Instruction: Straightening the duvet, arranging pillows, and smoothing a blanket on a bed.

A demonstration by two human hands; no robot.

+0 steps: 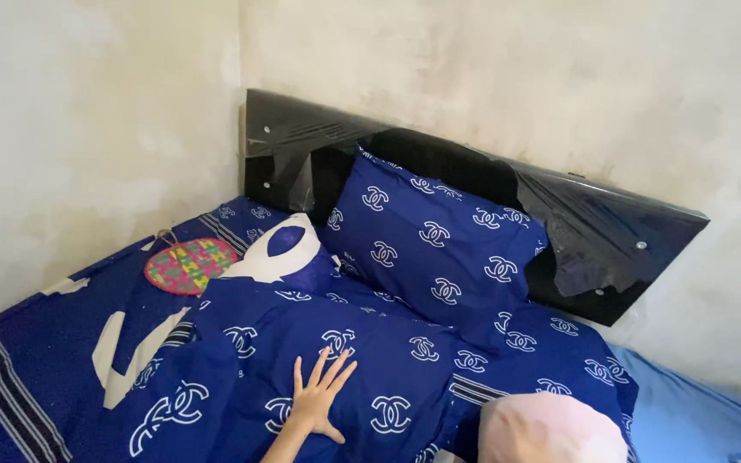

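Left hand (fingers spread), flat on blue blanket

Visible hand: one only, bare, no ring, no glove, slim fingers
Wrist: bare, no watch, no bracelet
Forearm: bare as far as the picture edge, no sleeve in view
Other hand: outside the picture

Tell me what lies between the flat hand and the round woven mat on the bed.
In the head view, only rumpled blue patterned sheet lies between the left hand and the round multicoloured mat; nothing else sits on that stretch.
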